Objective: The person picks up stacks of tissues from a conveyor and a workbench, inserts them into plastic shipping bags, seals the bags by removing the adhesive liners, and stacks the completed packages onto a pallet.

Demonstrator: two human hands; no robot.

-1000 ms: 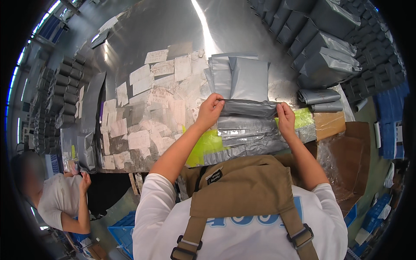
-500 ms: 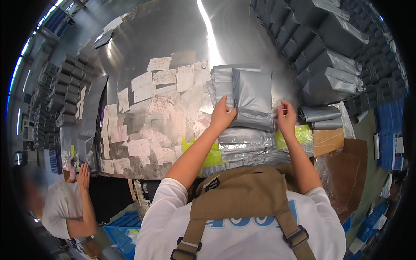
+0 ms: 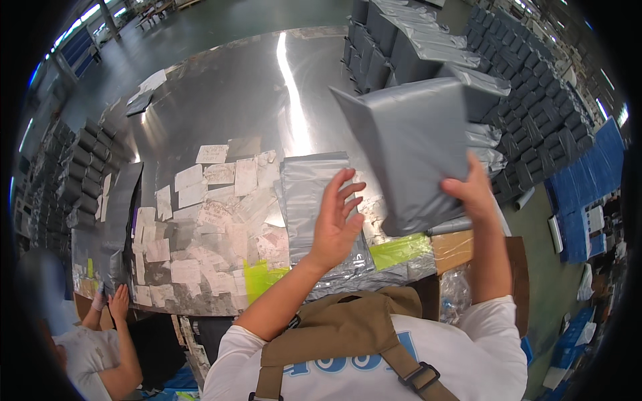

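Paper slips (image 3: 214, 176) on metal table (image 3: 227, 80). Flat grey bags (image 3: 304, 194) piled beside them. Left hand (image 3: 336, 227) over pile, fingers spread, grasping nothing. Big grey bag (image 3: 421, 147) up off table, lower right edge gripped in right hand (image 3: 471, 190).

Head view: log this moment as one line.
right hand: holds folded gray plastic bag above metal table | left hand: open over flat gray bag stack, contact unclear | gray package rows: upper right
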